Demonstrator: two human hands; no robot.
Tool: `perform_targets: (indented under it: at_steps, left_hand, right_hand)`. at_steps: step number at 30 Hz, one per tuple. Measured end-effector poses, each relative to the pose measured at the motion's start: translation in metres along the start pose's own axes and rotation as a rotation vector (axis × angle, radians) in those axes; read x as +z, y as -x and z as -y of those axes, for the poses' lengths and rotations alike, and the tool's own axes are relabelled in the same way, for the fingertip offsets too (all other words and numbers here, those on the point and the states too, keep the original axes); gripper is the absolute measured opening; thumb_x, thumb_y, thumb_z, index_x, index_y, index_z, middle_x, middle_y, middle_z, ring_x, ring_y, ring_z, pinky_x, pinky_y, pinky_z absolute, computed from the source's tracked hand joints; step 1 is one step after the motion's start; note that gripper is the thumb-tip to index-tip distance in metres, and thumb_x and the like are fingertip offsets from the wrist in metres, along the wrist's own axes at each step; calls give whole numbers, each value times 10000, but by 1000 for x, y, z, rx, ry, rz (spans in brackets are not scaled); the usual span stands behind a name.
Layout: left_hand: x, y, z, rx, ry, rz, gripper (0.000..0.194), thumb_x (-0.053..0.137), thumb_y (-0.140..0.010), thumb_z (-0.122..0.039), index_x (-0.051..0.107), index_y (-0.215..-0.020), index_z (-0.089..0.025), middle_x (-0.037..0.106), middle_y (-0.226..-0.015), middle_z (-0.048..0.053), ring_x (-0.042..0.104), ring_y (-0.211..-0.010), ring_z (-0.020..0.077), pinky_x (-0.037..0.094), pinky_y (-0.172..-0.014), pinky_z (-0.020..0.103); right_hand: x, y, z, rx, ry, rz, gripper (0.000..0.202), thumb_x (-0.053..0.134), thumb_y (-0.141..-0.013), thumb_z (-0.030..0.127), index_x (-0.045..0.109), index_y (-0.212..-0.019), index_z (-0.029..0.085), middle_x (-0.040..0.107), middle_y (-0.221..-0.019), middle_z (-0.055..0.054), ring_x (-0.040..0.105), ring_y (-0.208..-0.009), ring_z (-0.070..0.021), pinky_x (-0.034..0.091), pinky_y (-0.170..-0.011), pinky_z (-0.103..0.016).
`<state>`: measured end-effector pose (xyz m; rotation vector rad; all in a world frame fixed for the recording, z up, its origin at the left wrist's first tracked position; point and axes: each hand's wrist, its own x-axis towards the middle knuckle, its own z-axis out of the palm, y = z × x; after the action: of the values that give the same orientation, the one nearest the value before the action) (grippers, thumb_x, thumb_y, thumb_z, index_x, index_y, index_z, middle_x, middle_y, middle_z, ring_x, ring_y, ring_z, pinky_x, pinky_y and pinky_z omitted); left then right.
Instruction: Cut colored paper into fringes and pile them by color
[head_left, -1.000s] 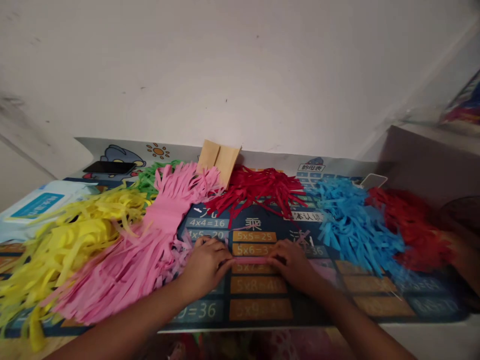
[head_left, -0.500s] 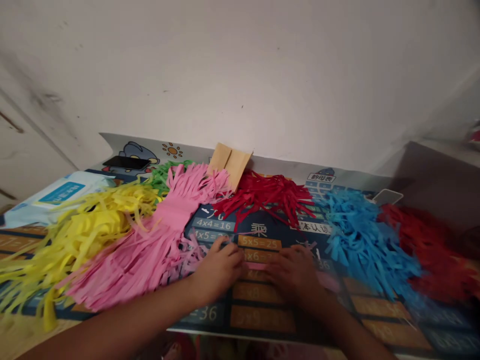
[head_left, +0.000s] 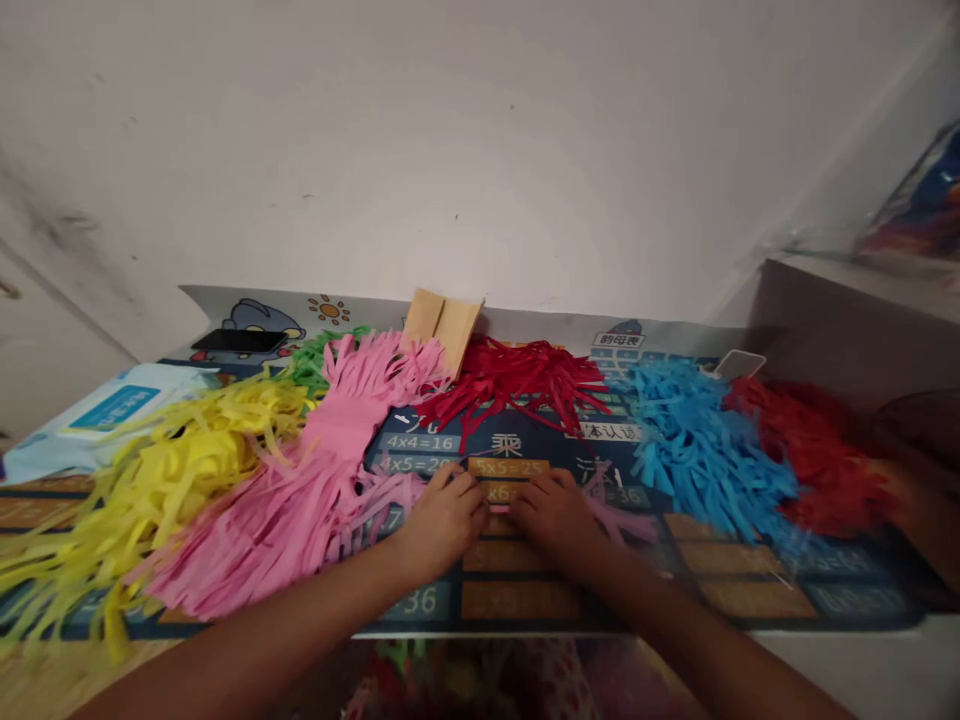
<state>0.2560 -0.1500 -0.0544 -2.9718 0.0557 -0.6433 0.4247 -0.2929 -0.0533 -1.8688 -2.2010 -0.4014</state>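
Observation:
My left hand [head_left: 448, 512] and my right hand [head_left: 559, 515] lie close together on the printed mat, fingers curled down over a strip of lilac-pink fringed paper. A thin pink band shows between the fingertips. Its cut fringe [head_left: 624, 522] sticks out past the right hand, and more fringe shows left of the left hand. The middle of the strip is mostly covered by the hands. Beside my left forearm lies a large pink fringed paper bundle [head_left: 341, 425]. Beyond my hands is a dark red fringed bundle [head_left: 525, 385].
Yellow fringe [head_left: 187, 460], green fringe [head_left: 306, 362], a wipes pack [head_left: 105, 415] and a black phone [head_left: 238, 341] lie left. A folded brown paper piece [head_left: 454, 335] leans near the wall. Blue fringe [head_left: 697, 450] and red fringe [head_left: 810, 455] lie right.
The view has shifted slightly, showing more of the right side. My right hand has come a little closer to the left, both still on the lilac-pink strip.

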Motion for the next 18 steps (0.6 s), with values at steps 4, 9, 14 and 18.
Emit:
perform_targets:
  at_steps: [4,9,14,18]
  left_hand:
    - [1,19,6,-176,301,-45,109,599,-902,-196,704,-895,-225,652,-776,8,528,-788,171,341,-734,335]
    - [-2,20,9,-339,459,17,124,601,-901,-252,710,-860,-210,671,-827,23,573,-807,182,347,-735,328]
    - [-8,5,3,-473,330,122,88,639,-850,-241,676,-781,-201,652,-787,17,565,-803,209,311,-735,361]
    - [-5,3,2,-384,212,96,64,646,-846,-201,662,-905,-218,664,-875,17,546,-876,216,295,-791,387]
  right_hand:
    - [5,22,-13,76,-84,-46,71,613,-906,160,651,-859,197,664,-869,-23,522,-816,-196,291,-754,-353]
    - [-5,18,-14,283,-266,60,41,628,-897,190,643,-860,182,639,-931,-38,513,-858,-201,315,-760,-335]
    - [-8,2,-12,429,-273,170,97,654,-834,164,608,-750,181,608,-829,-18,511,-815,-197,298,-711,-325]
    - [-6,6,-13,308,-224,125,45,668,-846,179,640,-856,213,656,-895,-8,520,-854,-205,279,-760,-357]
